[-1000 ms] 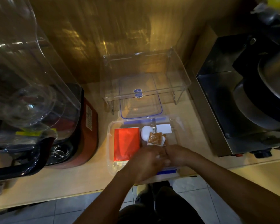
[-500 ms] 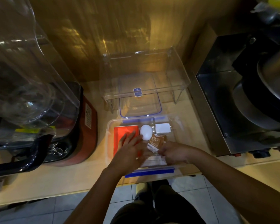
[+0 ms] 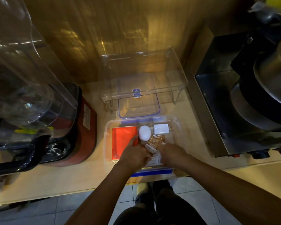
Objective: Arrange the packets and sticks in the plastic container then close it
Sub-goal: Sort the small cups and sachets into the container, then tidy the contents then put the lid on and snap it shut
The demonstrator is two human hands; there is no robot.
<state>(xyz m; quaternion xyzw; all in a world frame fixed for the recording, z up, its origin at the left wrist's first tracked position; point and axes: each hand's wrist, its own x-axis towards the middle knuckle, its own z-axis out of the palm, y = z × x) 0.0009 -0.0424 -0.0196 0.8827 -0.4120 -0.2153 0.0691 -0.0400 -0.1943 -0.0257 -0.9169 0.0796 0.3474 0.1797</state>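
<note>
Left hand (image 3: 133, 153) sliding back off red packet (image 3: 122, 143), now meeting right hand (image 3: 172, 153) over white sticks (image 3: 153, 158) at container's (image 3: 108, 127) 6 o'clock. Grip closure: cannot tell. Squaring sticks flat before lidding.

Place: kitchen or small food-prep corner.
Left edge of surface (image 3: 58, 179): red-bodied blender (image 3: 81, 127) under a large clear jug (image 3: 23, 75).
Right edge: steel appliance (image 3: 234, 111) carrying a dark round pot (image 3: 266, 95).
Back edge: clear acrylic riser (image 3: 144, 78) against a glossy wood-look wall panel (image 3: 104, 30).
Below front edge: pale tiled floor (image 3: 39, 211).
Light: dim, warm, yellowish.
</note>
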